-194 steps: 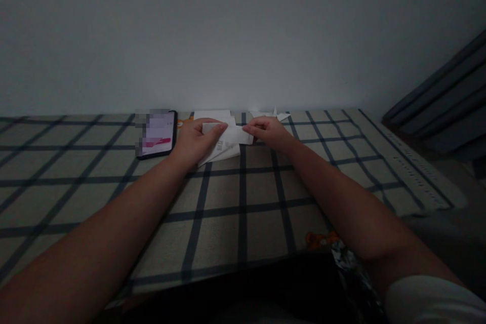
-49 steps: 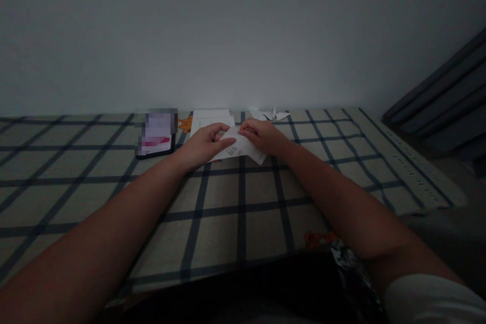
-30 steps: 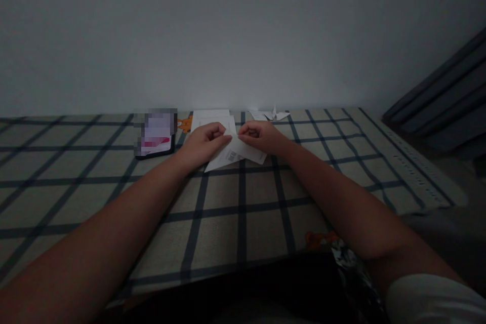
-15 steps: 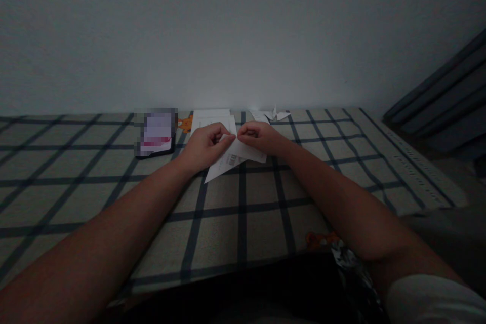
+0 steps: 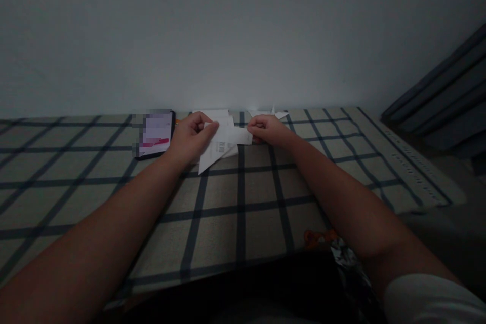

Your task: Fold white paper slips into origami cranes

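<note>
Between my hands is a folded sheet of paper (image 5: pixel 222 146), white with some dark print and a pointed corner toward me. My left hand (image 5: pixel 191 134) pinches its left side between thumb and fingers. At the paper's right end, my right hand (image 5: pixel 268 129) has its fingertips closed on a narrower folded flap. The paper is held just over the checked tablecloth (image 5: pixel 260 207). Behind it lie several white paper sheets (image 5: pixel 212 113), partly hidden by the held paper and my left hand.
A phone (image 5: pixel 156 134) with a lit, partly blurred screen lies left of my left hand. Beyond my right hand sits a folded paper crane (image 5: pixel 274 112) near the wall (image 5: pixel 243 35). Something orange (image 5: pixel 319 237) lies at the near edge beside crinkled shiny material (image 5: pixel 347 258).
My hands have moved apart, the left going left and the right slightly right. The folded paper now lies stretched between them, with its flap extended to the right.
</note>
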